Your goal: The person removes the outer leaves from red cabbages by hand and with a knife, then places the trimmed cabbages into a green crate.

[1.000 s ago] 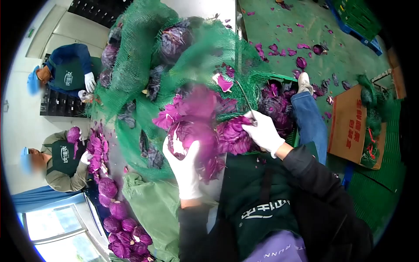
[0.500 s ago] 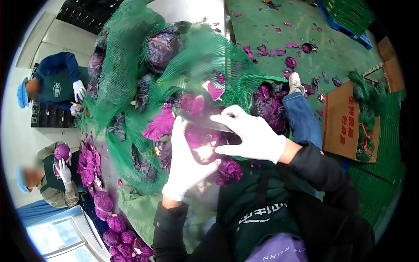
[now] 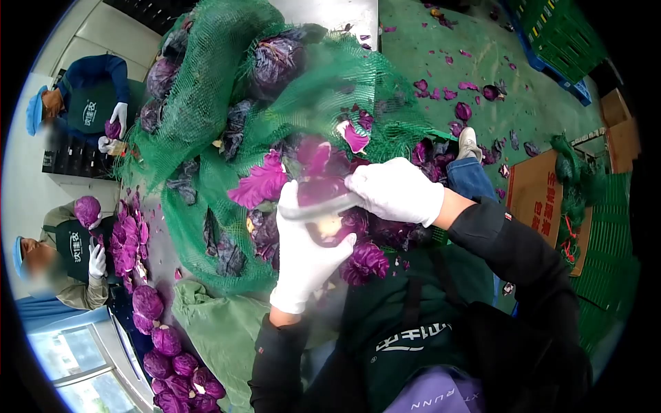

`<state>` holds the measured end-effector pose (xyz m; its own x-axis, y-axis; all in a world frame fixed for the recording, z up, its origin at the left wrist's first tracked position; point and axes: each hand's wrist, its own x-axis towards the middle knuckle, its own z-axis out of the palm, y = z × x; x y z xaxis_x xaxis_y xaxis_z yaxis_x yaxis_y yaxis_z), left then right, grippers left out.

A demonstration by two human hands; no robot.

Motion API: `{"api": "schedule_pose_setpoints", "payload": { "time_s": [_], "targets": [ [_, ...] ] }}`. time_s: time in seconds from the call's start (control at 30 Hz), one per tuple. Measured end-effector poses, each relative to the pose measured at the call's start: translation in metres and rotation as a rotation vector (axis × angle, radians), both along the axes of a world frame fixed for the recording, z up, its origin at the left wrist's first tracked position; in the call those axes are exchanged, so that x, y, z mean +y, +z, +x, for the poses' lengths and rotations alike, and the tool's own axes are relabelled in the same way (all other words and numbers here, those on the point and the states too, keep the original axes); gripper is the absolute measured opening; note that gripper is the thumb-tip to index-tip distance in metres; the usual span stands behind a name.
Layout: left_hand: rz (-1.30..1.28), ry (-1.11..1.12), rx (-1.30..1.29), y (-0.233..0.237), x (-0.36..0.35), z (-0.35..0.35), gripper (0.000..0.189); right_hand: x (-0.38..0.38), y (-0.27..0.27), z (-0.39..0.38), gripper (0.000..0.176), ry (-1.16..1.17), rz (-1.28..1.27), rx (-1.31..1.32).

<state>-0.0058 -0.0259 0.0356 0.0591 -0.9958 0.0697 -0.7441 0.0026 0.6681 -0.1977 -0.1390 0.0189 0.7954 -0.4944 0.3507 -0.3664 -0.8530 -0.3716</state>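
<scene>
My left hand point(image 3: 308, 256), in a white glove, cups a red cabbage point(image 3: 330, 228) from its left side, thumb and fingers spread around it. The pale cut stem end faces up towards me. In my right hand point(image 3: 398, 193), also gloved, the fist is closed round a knife point(image 3: 322, 206). Its blade lies across the cabbage, pointing at my left fingers; a blurry patch hides whether it cuts in. Loose purple leaves point(image 3: 259, 182) lie just beyond, on a green mesh bag point(image 3: 213, 96) holding darker cabbages point(image 3: 277, 63).
Peeled cabbages point(image 3: 165, 341) and a leaf pile point(image 3: 127, 237) line the table's left side. Two people in aprons point(image 3: 89, 113) work there, cabbages in hand. A cardboard box point(image 3: 533, 199) and green crates point(image 3: 561, 34) stand on the right; leaves litter the floor point(image 3: 441, 62).
My right hand has closed from a spread grip into a fist on the knife, and the blade has turned slightly across the cabbage. The whole view has shifted a little.
</scene>
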Motion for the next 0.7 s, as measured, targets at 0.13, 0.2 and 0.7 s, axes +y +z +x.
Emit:
{"api": "schedule_pose_setpoints", "payload": {
  "time_s": [0.13, 0.2, 0.7],
  "targets": [
    [-0.109, -0.070, -0.062, -0.001, 0.003, -0.007, 0.112, -0.035, -0.031, 0.007, 0.017, -0.318, 0.143, -0.006],
    [-0.087, -0.060, -0.003, -0.001, 0.001, -0.002, 0.112, -0.037, -0.029, 0.005, 0.023, -0.334, 0.329, -0.118],
    [-0.193, -0.068, 0.067, -0.015, 0.018, 0.005, 0.113, -0.022, -0.012, 0.009, 0.037, -0.427, 0.367, -0.095]
  ]
}}
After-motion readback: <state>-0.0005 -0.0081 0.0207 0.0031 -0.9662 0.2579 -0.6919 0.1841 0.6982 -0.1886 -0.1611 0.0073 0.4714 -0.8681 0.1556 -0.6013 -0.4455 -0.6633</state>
